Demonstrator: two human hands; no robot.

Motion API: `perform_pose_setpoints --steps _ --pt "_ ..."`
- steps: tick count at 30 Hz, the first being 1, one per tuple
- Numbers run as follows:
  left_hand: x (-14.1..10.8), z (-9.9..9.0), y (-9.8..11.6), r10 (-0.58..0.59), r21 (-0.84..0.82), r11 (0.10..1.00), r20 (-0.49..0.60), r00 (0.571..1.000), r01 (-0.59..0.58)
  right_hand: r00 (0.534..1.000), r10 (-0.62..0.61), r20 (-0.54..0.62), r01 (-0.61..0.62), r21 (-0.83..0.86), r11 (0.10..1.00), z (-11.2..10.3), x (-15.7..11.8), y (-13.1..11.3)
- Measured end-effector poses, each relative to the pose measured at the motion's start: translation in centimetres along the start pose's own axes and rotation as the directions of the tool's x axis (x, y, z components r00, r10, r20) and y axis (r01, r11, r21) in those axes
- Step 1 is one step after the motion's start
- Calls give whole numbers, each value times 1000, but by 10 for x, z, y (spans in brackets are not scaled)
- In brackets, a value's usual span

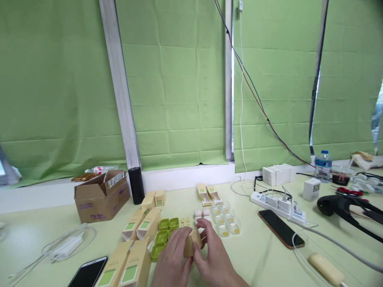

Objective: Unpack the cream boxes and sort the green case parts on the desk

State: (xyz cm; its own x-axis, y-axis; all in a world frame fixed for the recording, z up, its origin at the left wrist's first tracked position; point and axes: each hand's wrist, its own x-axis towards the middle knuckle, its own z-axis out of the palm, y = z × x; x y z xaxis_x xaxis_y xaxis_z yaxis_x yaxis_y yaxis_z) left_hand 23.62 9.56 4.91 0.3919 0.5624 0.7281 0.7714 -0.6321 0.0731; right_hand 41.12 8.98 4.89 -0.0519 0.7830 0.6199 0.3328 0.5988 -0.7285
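Note:
Between my two hands is a small tan cardboard box [189,247]. My left hand [173,259] wraps its left side, and my right hand [211,253] holds the right side with thumb and fingers. Fingers hide much of the box. Just left of my hands stand several green square cups [161,236]. Beyond them lie small pale yellow pieces [185,220] and pinkish-white pieces [202,214]. Clear plastic cups [226,219] with yellow spots sit in rows to the right. Tan cartons with green labels [134,263] lie at the left.
A brown shipping box [101,197] and a black cylinder [136,185] stand at the back left. Phones lie on both sides, one dark [281,228] by a white power strip [278,205]. Cables trail across the right. Folded tan cartons [208,194] lie behind.

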Motion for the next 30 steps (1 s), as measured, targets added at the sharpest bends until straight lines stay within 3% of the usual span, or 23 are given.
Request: perform_pose_setpoints --steps 13,26,30 --pt "-1 -1 16 -302 -273 909 92 949 316 994 51 -94 -47 40 998 -1 2 4" --pt "-3 3 14 -349 -344 867 92 932 359 993 74 -89 -64 108 992 -5 3 10" --pt "-6 8 13 -394 -396 821 131 910 412 974 180 -135 -150 208 967 -11 8 14"
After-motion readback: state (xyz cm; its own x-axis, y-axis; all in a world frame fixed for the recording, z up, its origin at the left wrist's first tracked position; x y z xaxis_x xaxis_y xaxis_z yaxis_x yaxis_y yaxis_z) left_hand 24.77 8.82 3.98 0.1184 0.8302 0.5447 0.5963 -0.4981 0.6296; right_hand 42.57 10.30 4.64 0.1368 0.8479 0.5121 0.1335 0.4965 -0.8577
